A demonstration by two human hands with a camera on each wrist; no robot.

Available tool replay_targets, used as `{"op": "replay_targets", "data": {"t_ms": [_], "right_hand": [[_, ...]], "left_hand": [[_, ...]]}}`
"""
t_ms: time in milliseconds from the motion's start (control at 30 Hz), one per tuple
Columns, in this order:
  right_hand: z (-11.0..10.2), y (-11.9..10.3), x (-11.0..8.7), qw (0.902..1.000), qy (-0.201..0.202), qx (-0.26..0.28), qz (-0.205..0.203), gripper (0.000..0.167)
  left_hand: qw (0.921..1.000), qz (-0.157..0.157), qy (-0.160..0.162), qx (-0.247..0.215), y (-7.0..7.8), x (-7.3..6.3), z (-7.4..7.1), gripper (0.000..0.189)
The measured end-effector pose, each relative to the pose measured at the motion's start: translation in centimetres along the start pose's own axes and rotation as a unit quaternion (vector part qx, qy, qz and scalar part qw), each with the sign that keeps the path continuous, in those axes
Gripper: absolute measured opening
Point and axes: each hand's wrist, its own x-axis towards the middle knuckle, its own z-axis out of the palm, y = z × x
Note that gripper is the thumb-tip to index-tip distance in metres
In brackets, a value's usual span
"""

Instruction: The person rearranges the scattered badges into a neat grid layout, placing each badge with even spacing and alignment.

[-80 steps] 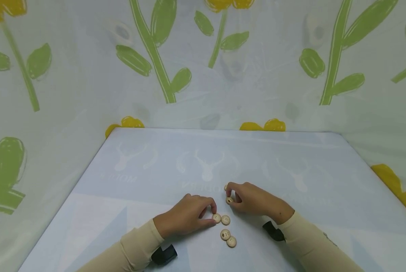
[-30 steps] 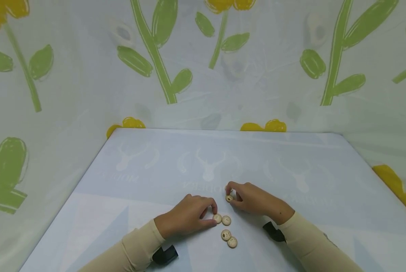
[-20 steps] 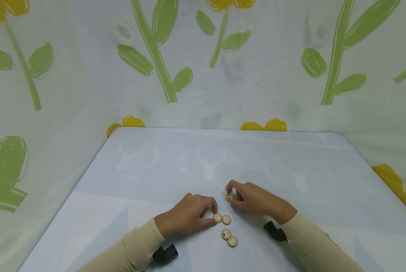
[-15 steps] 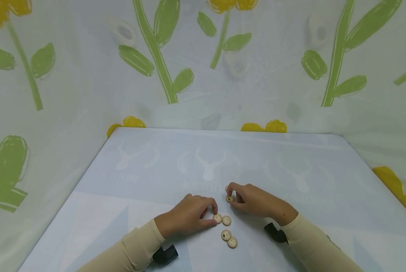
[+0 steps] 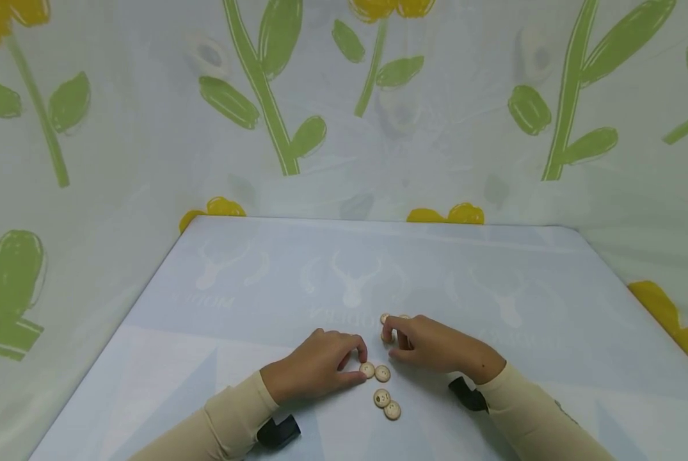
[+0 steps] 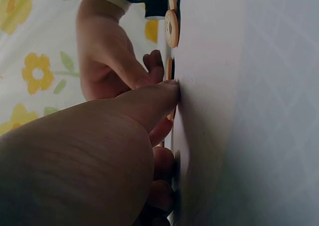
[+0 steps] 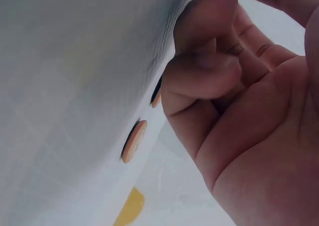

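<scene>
In the head view, my left hand [image 5: 317, 365] pinches a round wooden button [image 5: 367, 369] between thumb and forefinger, flat on the table. A second button [image 5: 383, 373] lies against its right side. My right hand [image 5: 436, 346] is just beyond, its forefinger bent down at another button [image 5: 384, 337], which it partly covers. Its thumb stands apart from that button. Past the fingers lie two more, one button [image 5: 384, 318] at the left and one [image 5: 404, 316] partly hidden by the hand. The right wrist view shows a button [image 7: 134, 142] beside curled fingers.
Nearer me, two touching buttons, one [image 5: 381, 397] and one [image 5: 392, 410], lie on the pale patterned tabletop [image 5: 297, 275]. A flower-printed curtain [image 5: 344, 160] rises behind the table and at both sides. Dark wrist cameras sit under both cuffs.
The right hand's thumb has parted from the button it held, and the hand has shifted slightly right and nearer me. A button behind its fingers now shows. The left hand has kept still.
</scene>
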Motion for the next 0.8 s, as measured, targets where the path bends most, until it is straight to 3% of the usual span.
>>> {"op": "replay_targets", "data": {"t_ms": [567,800], "right_hand": [[0.8,-0.6,0.0,0.9978,-0.05,0.043,0.004,0.016],[0.8,-1.3,-0.2,0.9979,-0.054,0.036,-0.003,0.017]], "left_hand": [[0.9999,-0.011,-0.005,-0.005,-0.1,-0.1,0.0,0.02],[1.0,0.002,0.002,0.002,-0.1,-0.1,0.1,0.019]]}}
